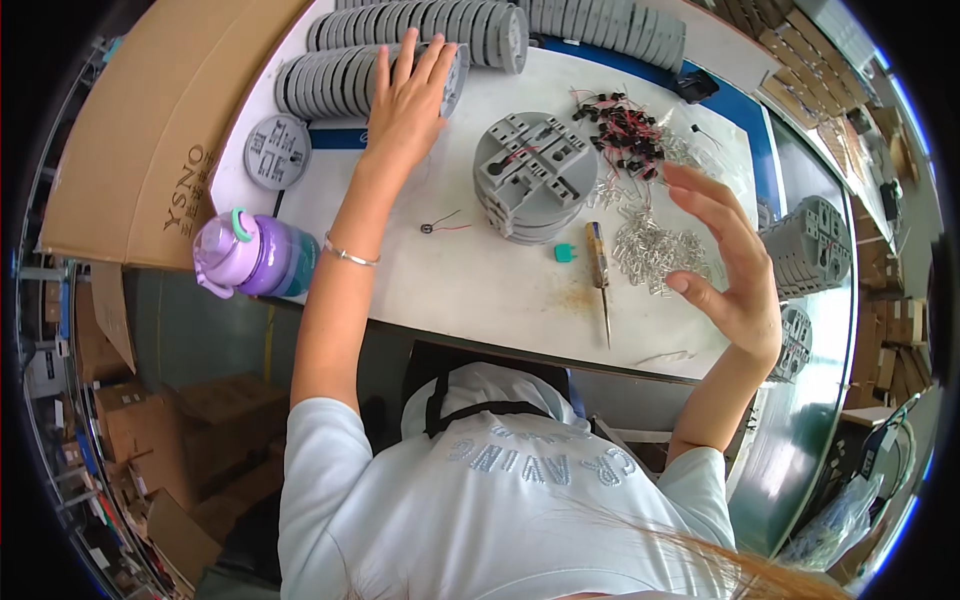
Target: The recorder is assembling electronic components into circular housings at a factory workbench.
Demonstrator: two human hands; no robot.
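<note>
My left hand (408, 95) reaches far forward and lies flat, fingers spread, against the end of a row of grey round discs (340, 82) lying on edge on the white table (480, 290). My right hand (722, 255) hovers open above the table's right side, palm turned left, holding nothing. Below it lies a heap of small clear plastic parts (655, 250). A short stack of grey round moulded parts (535, 175) stands between my hands. Small black components with red wires (625, 130) are piled behind it.
A screwdriver (600, 285) and a small teal piece (565, 253) lie near the front edge. A purple bottle (250, 257) rests at the table's left edge beside a cardboard box (150, 130). A single grey disc (277, 152) lies flat. More disc rows (560, 25) line the back; grey parts (810, 245) stand right.
</note>
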